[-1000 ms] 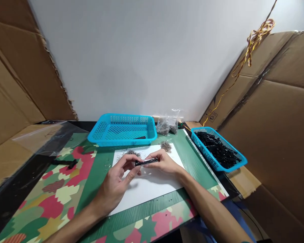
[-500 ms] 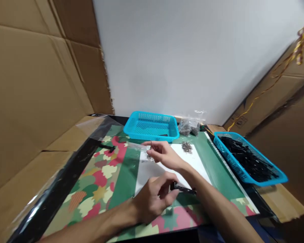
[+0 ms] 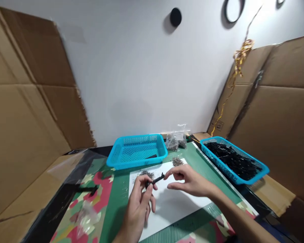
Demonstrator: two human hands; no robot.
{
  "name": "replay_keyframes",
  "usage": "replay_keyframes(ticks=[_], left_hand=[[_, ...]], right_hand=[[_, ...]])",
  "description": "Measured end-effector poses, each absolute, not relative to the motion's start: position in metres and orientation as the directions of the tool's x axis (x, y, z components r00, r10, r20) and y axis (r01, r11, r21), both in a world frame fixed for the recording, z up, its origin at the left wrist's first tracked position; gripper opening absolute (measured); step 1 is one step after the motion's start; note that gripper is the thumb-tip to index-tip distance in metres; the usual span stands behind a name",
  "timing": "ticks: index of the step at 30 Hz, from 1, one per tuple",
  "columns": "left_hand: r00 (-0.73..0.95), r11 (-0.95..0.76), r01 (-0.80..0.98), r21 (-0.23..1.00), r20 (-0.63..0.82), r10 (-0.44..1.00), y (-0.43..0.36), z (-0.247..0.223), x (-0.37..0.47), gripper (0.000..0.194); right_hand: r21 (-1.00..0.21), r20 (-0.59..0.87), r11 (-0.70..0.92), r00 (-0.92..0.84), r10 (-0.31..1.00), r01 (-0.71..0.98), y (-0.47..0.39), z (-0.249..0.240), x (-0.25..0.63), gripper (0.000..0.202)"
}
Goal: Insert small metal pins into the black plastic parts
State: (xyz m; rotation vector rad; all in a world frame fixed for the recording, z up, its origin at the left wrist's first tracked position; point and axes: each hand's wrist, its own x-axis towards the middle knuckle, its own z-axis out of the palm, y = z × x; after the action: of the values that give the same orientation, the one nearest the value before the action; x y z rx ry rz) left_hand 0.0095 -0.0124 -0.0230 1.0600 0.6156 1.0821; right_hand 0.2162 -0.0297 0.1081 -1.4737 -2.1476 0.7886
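Between the thumb and fingers of my left hand [image 3: 139, 206] is a slim black part [image 3: 157, 179], its far end tilted up to the right. My right hand [image 3: 190, 181] hovers just right of that end, thumb and forefinger apart, nothing visible between them. Under both hands lies a white sheet [image 3: 167, 206]. Small metal pieces [image 3: 147, 174] form a pile behind my left hand, partly hidden by it. A second pile of small metal pieces [image 3: 177, 161] sits at the sheet's back edge.
A blue basket [image 3: 136, 164] with a dark piece inside stands at the back. Another blue basket [image 3: 230, 173] at right holds many black parts. Clear bags [image 3: 176, 141] lie behind. A black tool-like object [image 3: 92, 190] and crumpled plastic [image 3: 87, 217] lie at left. Cardboard [image 3: 276, 111] flanks the mat.
The view has tilted up. My left hand has raised the black part over the sheet. My right hand has moved from the left pile to the right of the part, its fingers now apart.
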Motion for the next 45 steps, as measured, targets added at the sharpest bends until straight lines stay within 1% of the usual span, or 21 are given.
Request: replay_keyframes(ticks=[4,7,10,12,13,15,17,19,21,22,24,27,30,32,34,35,37,39,40,42,45], left_hand=[[0.541,0.116,-0.351,0.929,0.101,0.835,-0.017,-0.026,0.017,0.045],[0.639,0.128,-0.333,0.934,0.124,0.759,-0.026,-0.021,0.025,0.042],[0.660,0.105,-0.269,0.958,0.104,0.744,-0.032,-0.013,0.026,0.050],[0.645,0.081,-0.228,0.970,0.088,0.759,-0.033,-0.007,0.022,0.059],[0.640,0.058,-0.202,0.978,0.087,0.763,-0.033,-0.004,0.019,0.060],[0.655,-0.006,-0.130,0.992,0.090,0.750,-0.029,0.000,0.015,0.054],[0.683,-0.080,0.001,0.997,0.058,0.728,-0.024,0.002,0.013,0.049],[0.699,-0.131,0.037,0.991,0.068,0.712,-0.020,0.001,0.013,0.050],[0.716,-0.167,0.054,0.984,0.078,0.693,-0.019,0.001,0.014,0.049],[0.724,-0.192,0.055,0.980,0.094,0.683,-0.019,0.000,0.015,0.048],[0.734,-0.240,0.054,0.969,0.125,0.668,-0.021,0.000,0.015,0.044],[0.728,-0.283,0.049,0.958,0.159,0.666,-0.024,0.000,0.014,0.040],[0.694,-0.361,0.082,0.929,0.206,0.690,-0.022,-0.003,0.011,0.036],[0.689,-0.522,0.135,0.842,0.299,0.661,-0.016,-0.006,0.009,0.031],[0.707,-0.723,0.181,0.667,0.422,0.567,-0.007,-0.011,0.006,0.028],[0.700,-0.789,0.211,0.576,0.474,0.534,-0.002,-0.013,0.003,0.028],[0.636,-0.848,0.295,0.440,0.572,0.518,0.009,-0.015,-0.003,0.028],[0.563,-0.848,0.392,0.357,0.635,0.528,0.020,-0.014,-0.010,0.027],[0.533,-0.833,0.438,0.339,0.649,0.543,0.025,-0.014,-0.013,0.027],[0.473,-0.782,0.518,0.348,0.645,0.601,0.034,-0.012,-0.020,0.026],[0.381,-0.670,0.600,0.437,0.580,0.720,0.043,-0.012,-0.027,0.024]], right_hand=[[-0.530,0.146,0.285,-0.245,0.958,0.799,-0.058,0.092,0.221,0.032],[-0.340,0.230,0.399,-0.336,0.913,0.852,-0.071,0.077,0.227,0.018],[-0.202,0.302,0.465,-0.397,0.867,0.862,-0.078,0.071,0.237,0.019],[-0.161,0.374,0.417,-0.336,0.865,0.894,-0.082,0.077,0.251,0.019],[-0.160,0.415,0.367,-0.275,0.867,0.916,-0.084,0.083,0.261,0.020],[-0.171,0.523,0.216,-0.097,0.847,0.961,-0.090,0.102,0.288,0.023],[-0.186,0.598,-0.059,0.161,0.785,0.981,-0.099,0.124,0.325,0.027],[-0.201,0.599,-0.346,0.394,0.697,0.917,-0.110,0.145,0.365,0.035],[-0.194,0.570,-0.533,0.537,0.623,0.824,-0.122,0.160,0.403,0.036],[-0.181,0.556,-0.599,0.584,0.591,0.780,-0.128,0.166,0.418,0.037],[-0.183,0.529,-0.648,0.629,0.569,0.740,-0.138,0.172,0.440,0.038],[-0.214,0.530,-0.623,0.625,0.573,0.753,-0.147,0.175,0.447,0.042],[-0.257,0.595,-0.519,0.556,0.580,0.815,-0.146,0.175,0.429,0.054],[-0.275,0.635,-0.436,0.502,0.588,0.857,-0.140,0.175,0.410,0.057],[-0.264,0.617,-0.345,0.433,0.657,0.901,-0.130,0.174,0.388,0.054],[-0.240,0.584,-0.302,0.386,0.714,0.923,-0.124,0.173,0.377,0.054],[-0.217,0.441,-0.184,0.265,0.858,0.959,-0.109,0.171,0.355,0.055],[-0.214,0.286,-0.057,0.118,0.951,0.975,-0.091,0.168,0.332,0.054],[-0.205,0.218,-0.009,0.055,0.974,0.979,-0.081,0.166,0.321,0.052],[-0.160,0.114,0.052,-0.034,0.993,0.986,-0.059,0.160,0.300,0.047],[-0.075,0.019,0.106,-0.105,0.994,0.991,-0.026,0.145,0.277,0.043]])
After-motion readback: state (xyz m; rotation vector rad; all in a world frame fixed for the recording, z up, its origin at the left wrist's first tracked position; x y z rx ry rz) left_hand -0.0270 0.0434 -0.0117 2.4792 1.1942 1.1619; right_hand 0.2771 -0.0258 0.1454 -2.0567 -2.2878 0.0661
